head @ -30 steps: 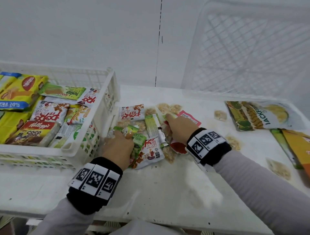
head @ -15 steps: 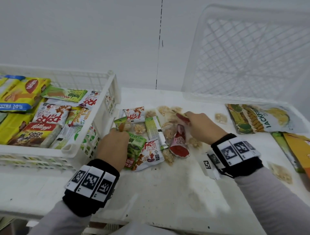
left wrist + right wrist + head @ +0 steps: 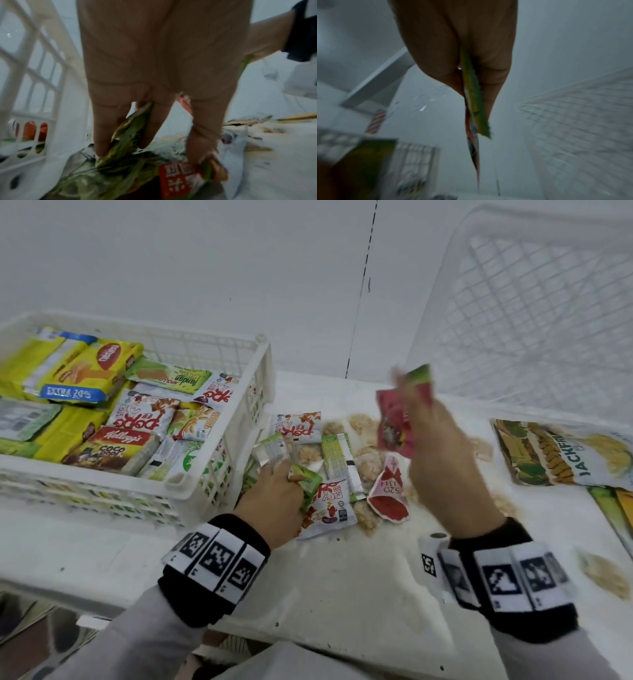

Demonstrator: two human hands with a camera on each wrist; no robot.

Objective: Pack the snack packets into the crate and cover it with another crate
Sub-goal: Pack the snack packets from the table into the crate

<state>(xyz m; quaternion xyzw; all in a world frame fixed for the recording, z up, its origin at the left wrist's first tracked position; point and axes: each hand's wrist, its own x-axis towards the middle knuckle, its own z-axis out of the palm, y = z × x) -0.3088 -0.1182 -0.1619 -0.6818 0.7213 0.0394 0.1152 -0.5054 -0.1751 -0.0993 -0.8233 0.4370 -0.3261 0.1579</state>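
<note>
A white crate (image 3: 219,484) at the left holds many snack packets. Small packets lie in a heap (image 3: 337,470) on the white table beside it. My left hand (image 3: 274,494) is down on that heap and grips green packets (image 3: 126,136) between its fingers, close to the crate's side wall (image 3: 34,75). My right hand (image 3: 442,460) is raised above the heap and pinches a red packet (image 3: 394,422) together with a green one (image 3: 473,94). A second white crate (image 3: 534,313) leans on its side at the back right.
A large jackfruit bag (image 3: 565,453) and an orange pack (image 3: 625,505) lie at the right of the table. Loose clear-wrapped snacks (image 3: 603,573) are scattered near my right wrist. A white wall stands behind the table.
My right hand has lifted off the heap, taking a red and a green packet up with it. My left hand has stayed on the heap by the crate, gathering green packets.
</note>
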